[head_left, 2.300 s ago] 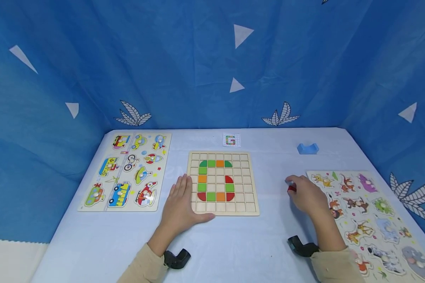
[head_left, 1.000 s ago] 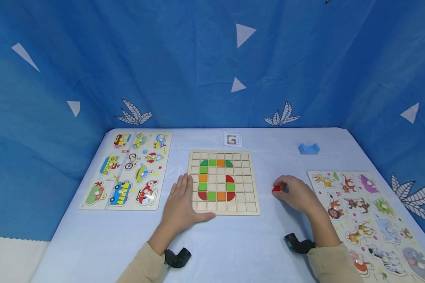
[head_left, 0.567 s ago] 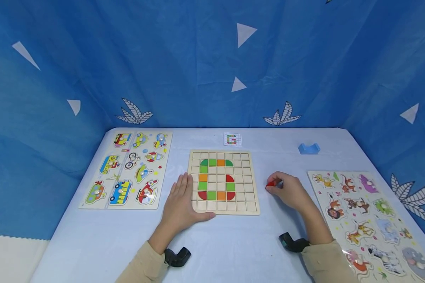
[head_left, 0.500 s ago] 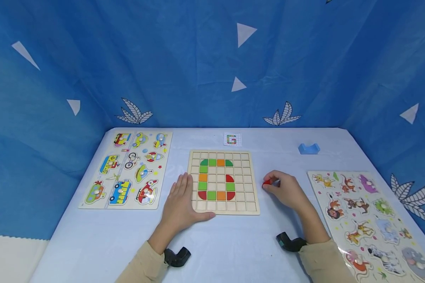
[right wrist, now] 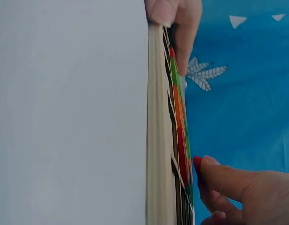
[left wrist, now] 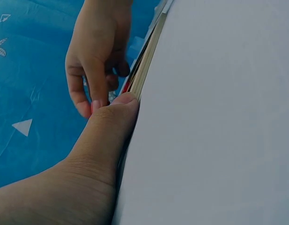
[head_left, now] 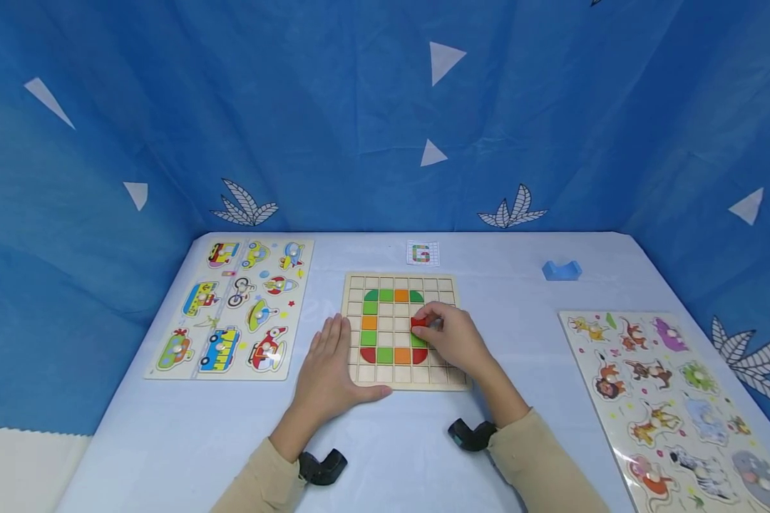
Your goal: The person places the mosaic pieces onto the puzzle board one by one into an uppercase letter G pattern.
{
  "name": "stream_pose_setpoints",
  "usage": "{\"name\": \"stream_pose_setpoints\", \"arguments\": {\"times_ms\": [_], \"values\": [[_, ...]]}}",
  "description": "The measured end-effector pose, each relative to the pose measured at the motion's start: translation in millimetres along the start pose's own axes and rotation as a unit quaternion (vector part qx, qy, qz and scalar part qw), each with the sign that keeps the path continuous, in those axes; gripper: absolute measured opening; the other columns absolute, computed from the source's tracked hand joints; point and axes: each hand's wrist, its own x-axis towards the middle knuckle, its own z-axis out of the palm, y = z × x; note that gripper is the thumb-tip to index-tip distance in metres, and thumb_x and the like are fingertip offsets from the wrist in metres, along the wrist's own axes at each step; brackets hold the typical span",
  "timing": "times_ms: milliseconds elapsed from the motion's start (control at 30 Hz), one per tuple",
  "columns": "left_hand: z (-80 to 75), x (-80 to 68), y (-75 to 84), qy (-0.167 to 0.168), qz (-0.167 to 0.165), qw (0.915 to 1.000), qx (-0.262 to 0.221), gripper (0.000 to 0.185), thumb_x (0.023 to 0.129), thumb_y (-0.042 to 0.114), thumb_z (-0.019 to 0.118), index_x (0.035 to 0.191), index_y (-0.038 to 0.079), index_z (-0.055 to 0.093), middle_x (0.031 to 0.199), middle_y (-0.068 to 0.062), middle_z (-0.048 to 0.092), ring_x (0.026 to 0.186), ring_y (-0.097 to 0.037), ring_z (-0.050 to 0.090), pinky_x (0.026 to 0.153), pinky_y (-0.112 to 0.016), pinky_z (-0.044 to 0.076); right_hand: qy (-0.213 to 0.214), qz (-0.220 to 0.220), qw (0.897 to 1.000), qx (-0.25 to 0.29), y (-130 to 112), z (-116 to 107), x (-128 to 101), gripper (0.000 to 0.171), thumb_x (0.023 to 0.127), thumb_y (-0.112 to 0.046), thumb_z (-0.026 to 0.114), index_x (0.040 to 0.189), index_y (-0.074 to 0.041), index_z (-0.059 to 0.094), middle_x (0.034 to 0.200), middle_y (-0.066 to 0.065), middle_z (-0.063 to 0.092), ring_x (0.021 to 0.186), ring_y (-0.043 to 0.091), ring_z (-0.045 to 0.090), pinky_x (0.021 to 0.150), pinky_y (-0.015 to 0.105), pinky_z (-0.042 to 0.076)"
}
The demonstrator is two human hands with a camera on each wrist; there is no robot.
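A square wooden grid board (head_left: 439,375) lies mid-table, with red, green and orange tiles set in its cells. My left hand (head_left: 326,370) rests along its left edge, fingers straight, thumb at the front edge. Over the board's right part, my right hand (head_left: 455,340) pinches a small red tile (head_left: 418,323) between thumb and fingers. In the right wrist view this red tile (right wrist: 197,162) sticks out past the fingertips, a little above the board. Its exact shape is hidden. A green tile (head_left: 418,340) shows just under those fingers.
A small card (head_left: 423,254) with a coloured G on a grid lies behind the board. At left is a vehicle puzzle board (head_left: 231,313), at right an animal puzzle board (head_left: 670,399). A blue block (head_left: 561,270) stands at the back right.
My right hand has carried the red tile leftward from beside the animal puzzle to over the grid board. My left hand has stayed in place.
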Motion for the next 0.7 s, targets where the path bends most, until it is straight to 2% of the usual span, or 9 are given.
{"name": "stream_pose_setpoints", "arguments": {"times_ms": [133,267,500,700], "values": [[0.1,-0.3,0.3,0.001,0.0,1.0,0.002,0.138,0.062,0.085,0.067,0.158,0.003,0.013,0.168,-0.012,0.009,0.156,-0.03,0.007,0.126,-0.049,0.013,0.002,-0.008,1.0,-0.014,-8.6,12.5,5.2,0.015,0.086,-0.023,0.079,0.095,-0.024,0.067,0.083,-0.005,0.064,0.076,0.017,0.053,0.065,0.028,0.046],[0.0,-0.3,0.9,0.004,0.002,1.0,0.001,0.138,0.062,0.085,0.067,0.158,0.003,0.013,0.168,-0.013,0.01,0.156,-0.031,0.008,0.126,-0.049,0.013,0.008,-0.016,0.999,-0.034,-12.5,19.1,9.2,0.016,0.085,-0.022,0.079,0.096,-0.024,0.068,0.086,-0.006,0.065,0.081,0.015,0.056,0.074,0.028,0.049],[-0.6,0.0,1.7,0.004,0.002,1.0,-0.001,0.137,0.062,0.085,0.067,0.158,0.003,0.013,0.168,-0.013,0.011,0.156,-0.031,0.008,0.126,-0.05,0.013,0.017,-0.031,0.997,-0.067,-10.7,24.2,11.8,0.014,0.085,-0.023,0.079,0.097,-0.025,0.071,0.105,-0.003,0.063,0.095,0.016,0.059,0.088,0.035,0.054],[-0.3,0.5,1.4,0.01,0.002,1.0,0.0,0.137,0.061,0.084,0.068,0.158,0.003,0.014,0.168,-0.013,0.011,0.156,-0.03,0.009,0.126,-0.05,0.014,0.016,-0.032,0.996,-0.078,-10.3,24.4,10.5,0.016,0.087,-0.025,0.077,0.103,-0.022,0.076,0.108,-0.003,0.061,0.097,0.015,0.059,0.086,0.032,0.054]]}}
